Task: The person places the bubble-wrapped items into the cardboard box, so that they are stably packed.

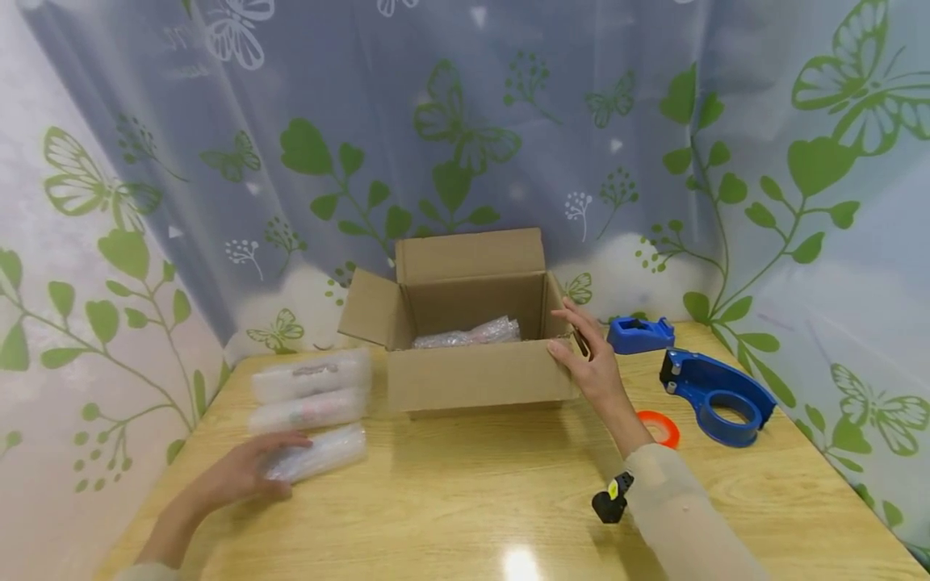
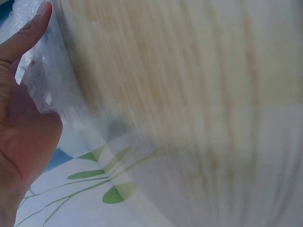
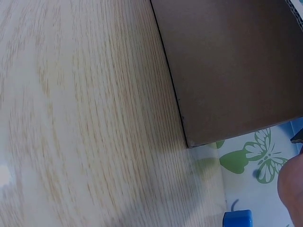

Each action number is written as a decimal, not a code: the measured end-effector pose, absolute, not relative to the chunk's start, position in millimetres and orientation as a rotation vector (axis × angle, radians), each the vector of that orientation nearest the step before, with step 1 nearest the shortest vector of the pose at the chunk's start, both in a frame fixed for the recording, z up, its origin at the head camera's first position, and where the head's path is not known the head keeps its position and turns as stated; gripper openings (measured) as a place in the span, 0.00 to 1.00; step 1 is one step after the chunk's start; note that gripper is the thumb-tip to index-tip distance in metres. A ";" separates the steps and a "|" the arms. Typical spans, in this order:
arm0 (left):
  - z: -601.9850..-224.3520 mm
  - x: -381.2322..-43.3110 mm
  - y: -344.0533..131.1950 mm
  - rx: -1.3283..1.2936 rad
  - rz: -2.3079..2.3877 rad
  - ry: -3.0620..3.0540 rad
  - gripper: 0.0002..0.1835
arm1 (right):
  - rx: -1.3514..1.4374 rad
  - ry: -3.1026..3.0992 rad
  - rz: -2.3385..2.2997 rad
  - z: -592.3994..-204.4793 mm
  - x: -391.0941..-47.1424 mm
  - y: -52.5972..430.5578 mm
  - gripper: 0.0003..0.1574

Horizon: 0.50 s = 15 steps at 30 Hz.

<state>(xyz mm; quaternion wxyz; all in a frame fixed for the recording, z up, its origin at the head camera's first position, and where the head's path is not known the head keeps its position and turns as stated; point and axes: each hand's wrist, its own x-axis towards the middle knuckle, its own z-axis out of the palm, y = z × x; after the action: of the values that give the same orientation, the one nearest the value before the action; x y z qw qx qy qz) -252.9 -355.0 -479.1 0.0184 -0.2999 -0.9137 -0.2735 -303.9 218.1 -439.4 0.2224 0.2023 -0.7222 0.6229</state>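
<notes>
My left hand (image 1: 243, 470) holds the left end of a bubble-wrapped roll (image 1: 323, 453), the nearest of three lying side by side on the left of the table. In the left wrist view the thumb lies along the clear bubble wrap (image 2: 45, 71); what is inside cannot be made out. An open cardboard box (image 1: 479, 375) stands at the middle back, with a bubble-wrapped item (image 1: 472, 332) inside. My right hand (image 1: 594, 363) grips the box's right front corner, thumb at the front and fingers over the right side. The right wrist view shows the box's brown side (image 3: 236, 71).
Behind the nearest roll lie a middle wrapped roll (image 1: 308, 409) and a far wrapped roll (image 1: 312, 375). Right of the box are a blue tape dispenser (image 1: 641, 335), a blue hand-held tape dispenser (image 1: 719, 395) and an orange tape roll (image 1: 668, 428). A patterned curtain (image 1: 465, 121) hangs behind the table.
</notes>
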 end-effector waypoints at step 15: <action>-465.4 -246.0 -342.0 -0.788 -0.969 -2.976 0.33 | 0.537 -2.021 1.718 -442.0 -307.1 220.0 0.29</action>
<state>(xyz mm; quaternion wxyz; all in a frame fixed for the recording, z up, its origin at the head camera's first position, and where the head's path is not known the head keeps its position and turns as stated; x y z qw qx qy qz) -246.0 -342.0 -465.4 -0.0430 -0.2439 -0.9213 -0.2998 -307.1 220.0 -442.0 0.2161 0.1937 -0.7290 0.6199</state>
